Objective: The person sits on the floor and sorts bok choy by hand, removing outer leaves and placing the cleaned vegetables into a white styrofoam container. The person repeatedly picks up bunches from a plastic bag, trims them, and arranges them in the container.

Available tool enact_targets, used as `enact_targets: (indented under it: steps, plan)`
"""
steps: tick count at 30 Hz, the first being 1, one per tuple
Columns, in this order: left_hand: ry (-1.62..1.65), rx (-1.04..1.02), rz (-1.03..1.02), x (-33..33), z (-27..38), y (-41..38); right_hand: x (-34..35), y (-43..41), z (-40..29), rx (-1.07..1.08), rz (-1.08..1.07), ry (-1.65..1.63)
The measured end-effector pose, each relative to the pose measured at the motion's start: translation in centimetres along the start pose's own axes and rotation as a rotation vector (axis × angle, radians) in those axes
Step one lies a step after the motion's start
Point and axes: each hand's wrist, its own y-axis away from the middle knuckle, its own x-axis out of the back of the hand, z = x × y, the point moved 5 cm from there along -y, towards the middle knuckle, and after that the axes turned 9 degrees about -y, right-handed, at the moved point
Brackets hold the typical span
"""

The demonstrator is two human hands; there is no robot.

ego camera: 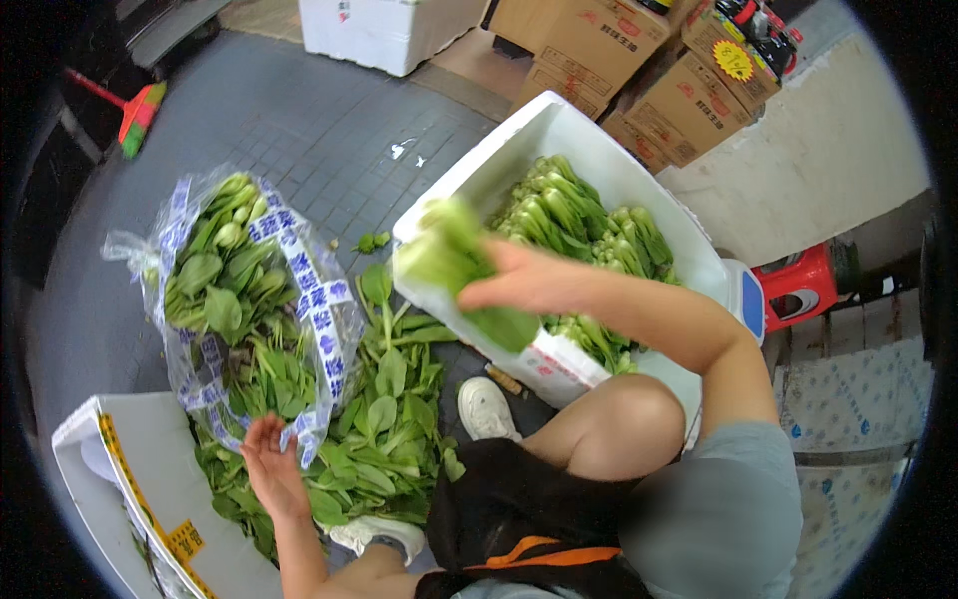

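Note:
In my right hand (516, 281) is a bunch of bok choy (449, 239), blurred, its pale stems turned up and left, over the near left rim of a white foam box (468, 180). Rows of bok choy (557, 210) lie packed inside that box. My left hand (273, 460) has its fingers apart and holds nothing; it is at the near edge of a transparent plastic bag (322, 322) with blue-and-white printing. More bok choy (224, 284) shows in the bag's mouth. A heap of loose leafy greens (382, 442) covers the floor between my feet and the bag.
Another foam box (142, 449) with yellow tape stands at lower left. Cardboard cartons (599, 45) and a further foam box (367, 34) stand at the back. A broom (138, 116) is at upper left. Right of the vegetable box is a red object (804, 284).

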Motion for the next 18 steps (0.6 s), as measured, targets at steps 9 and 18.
enact_targets:
  steps: [9,18]
  plan:
    - [-0.375,0.413,0.435,8.1,-2.3,4.3,30.7,6.6,12.5,-0.194,1.132,0.876]
    - [-0.515,0.462,0.388,4.5,-2.7,2.8,33.1,1.4,21.0,-0.163,0.826,1.53]
